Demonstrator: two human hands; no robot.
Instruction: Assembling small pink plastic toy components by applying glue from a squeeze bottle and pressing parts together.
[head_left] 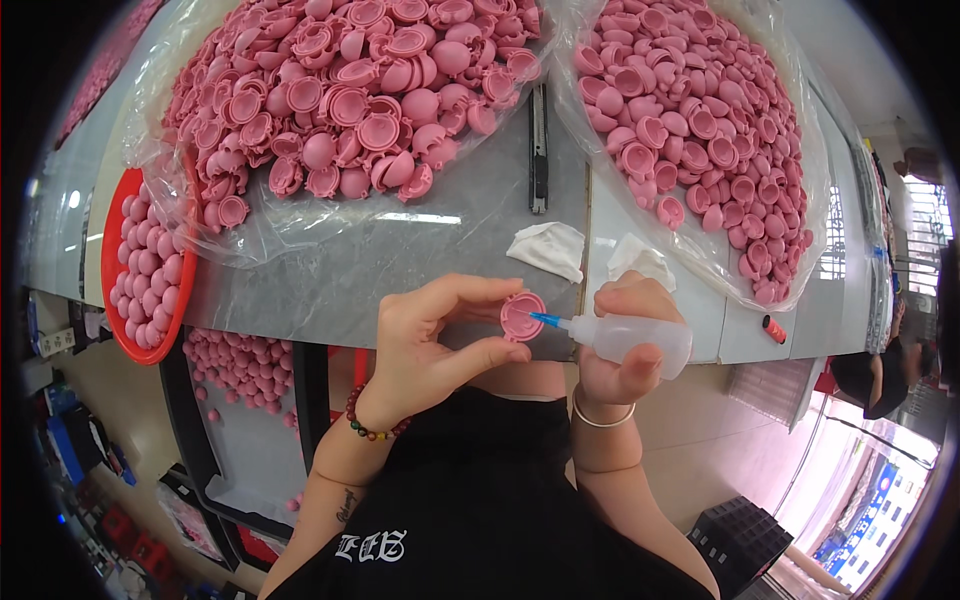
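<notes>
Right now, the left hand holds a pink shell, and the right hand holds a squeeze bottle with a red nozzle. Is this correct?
Not quite: the head view shows a blue nozzle, not red. The left hand does hold the pink shell, and the right hand the squeeze bottle.

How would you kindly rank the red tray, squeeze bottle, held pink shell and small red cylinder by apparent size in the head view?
1. Red tray
2. Squeeze bottle
3. Held pink shell
4. Small red cylinder
</notes>
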